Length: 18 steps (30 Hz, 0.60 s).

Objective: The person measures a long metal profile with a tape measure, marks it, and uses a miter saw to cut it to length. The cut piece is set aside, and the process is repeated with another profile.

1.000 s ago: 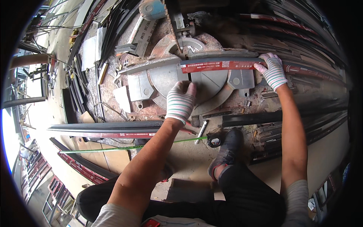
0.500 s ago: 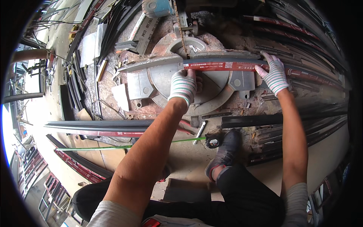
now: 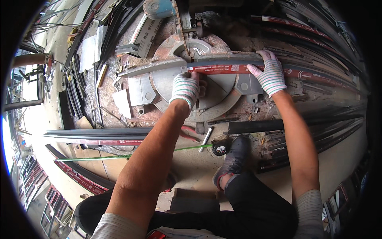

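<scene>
A long dark-grey metal profile (image 3: 221,69) with red film along its front lies against the fence of a miter saw (image 3: 161,83). Its left end is beside the slot under the toothed blade (image 3: 183,36). My left hand (image 3: 186,88), in a striped glove, grips this end with curled fingers, some of them hidden. Farther right, my right hand (image 3: 270,73), gloved alike, has its fingers over the back of the profile and its thumb on the front. The blade is raised behind the fence, with a blue motor housing (image 3: 158,8) at its upper left.
Nearer me lie a green tape measure (image 3: 219,148) with its blade drawn out leftward, a white marker (image 3: 205,139) and red-handled pliers (image 3: 188,133). Dark profiles (image 3: 99,132) lie at left, more (image 3: 262,126) at right. My shoe (image 3: 234,157) is beside the tape. Offcuts surround the saw.
My right hand has slid left along the profile. The profile and my left hand stay in place against the saw, while the whole view has shifted slightly.
</scene>
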### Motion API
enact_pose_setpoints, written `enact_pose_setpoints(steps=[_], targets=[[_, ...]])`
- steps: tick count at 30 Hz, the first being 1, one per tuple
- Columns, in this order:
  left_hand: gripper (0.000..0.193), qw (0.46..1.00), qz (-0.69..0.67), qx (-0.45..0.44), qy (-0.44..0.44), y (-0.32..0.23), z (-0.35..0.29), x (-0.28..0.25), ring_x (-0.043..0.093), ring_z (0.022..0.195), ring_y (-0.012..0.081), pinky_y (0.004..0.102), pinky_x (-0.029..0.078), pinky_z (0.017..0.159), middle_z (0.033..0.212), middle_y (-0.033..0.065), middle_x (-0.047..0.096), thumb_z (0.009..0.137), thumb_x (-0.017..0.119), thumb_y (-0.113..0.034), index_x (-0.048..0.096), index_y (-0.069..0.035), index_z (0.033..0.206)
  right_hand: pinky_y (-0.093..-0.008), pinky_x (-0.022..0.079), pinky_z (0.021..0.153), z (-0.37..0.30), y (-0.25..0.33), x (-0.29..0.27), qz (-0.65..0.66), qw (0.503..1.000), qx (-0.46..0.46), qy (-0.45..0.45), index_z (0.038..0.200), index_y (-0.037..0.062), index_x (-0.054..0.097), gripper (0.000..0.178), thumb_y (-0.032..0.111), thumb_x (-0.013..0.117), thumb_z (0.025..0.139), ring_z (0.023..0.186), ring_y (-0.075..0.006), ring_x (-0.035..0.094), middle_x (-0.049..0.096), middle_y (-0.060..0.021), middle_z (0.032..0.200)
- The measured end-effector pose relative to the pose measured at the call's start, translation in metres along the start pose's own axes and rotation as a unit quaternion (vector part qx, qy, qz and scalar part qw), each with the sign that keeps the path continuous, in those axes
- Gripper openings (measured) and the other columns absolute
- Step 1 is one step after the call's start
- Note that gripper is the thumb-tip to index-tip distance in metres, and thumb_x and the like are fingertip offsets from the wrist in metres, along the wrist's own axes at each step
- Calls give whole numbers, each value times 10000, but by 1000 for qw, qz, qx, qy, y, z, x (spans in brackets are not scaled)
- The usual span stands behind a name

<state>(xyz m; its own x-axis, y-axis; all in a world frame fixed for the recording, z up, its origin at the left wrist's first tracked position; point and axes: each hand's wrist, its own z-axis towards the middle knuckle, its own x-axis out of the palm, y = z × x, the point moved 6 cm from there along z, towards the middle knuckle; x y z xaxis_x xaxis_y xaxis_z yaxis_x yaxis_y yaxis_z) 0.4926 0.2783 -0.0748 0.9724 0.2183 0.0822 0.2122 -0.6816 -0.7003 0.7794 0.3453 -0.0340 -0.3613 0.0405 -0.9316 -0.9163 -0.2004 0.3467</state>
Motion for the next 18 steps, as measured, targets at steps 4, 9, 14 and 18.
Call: enact_pose_setpoints(steps=[4,9,14,18], targets=[[256,1000,20,0,-9,-2,-1,-1,575,521,170,318,510,489,745,100,653,1071,485,-216,610,7,1072,-480,428,1096,0,7,-3,-14,1000,28,3,1321,62,589,666,457,784,821,1275,-362,542,578,-159,1362],[245,1000,15,17,1,-1,-10,1,577,525,158,307,506,491,733,80,648,1061,506,-219,624,-3,1060,-477,401,1108,-1,11,-6,-50,998,44,4,1314,69,589,647,444,781,823,1270,-351,544,583,-156,1353],[245,997,70,23,38,21,-46,2,592,560,120,265,506,543,785,54,675,1019,599,-226,650,3,1089,-472,373,1126,-1,9,-4,-54,997,48,11,1324,77,584,656,454,773,821,1280,-336,537,587,-149,1345],[275,990,123,3,63,47,-94,-4,600,627,103,250,512,586,809,48,683,1037,601,-251,657,2,1128,-470,375,1126,-2,9,0,-66,997,40,1,1316,78,587,651,462,768,823,1279,-338,536,588,-147,1345]])
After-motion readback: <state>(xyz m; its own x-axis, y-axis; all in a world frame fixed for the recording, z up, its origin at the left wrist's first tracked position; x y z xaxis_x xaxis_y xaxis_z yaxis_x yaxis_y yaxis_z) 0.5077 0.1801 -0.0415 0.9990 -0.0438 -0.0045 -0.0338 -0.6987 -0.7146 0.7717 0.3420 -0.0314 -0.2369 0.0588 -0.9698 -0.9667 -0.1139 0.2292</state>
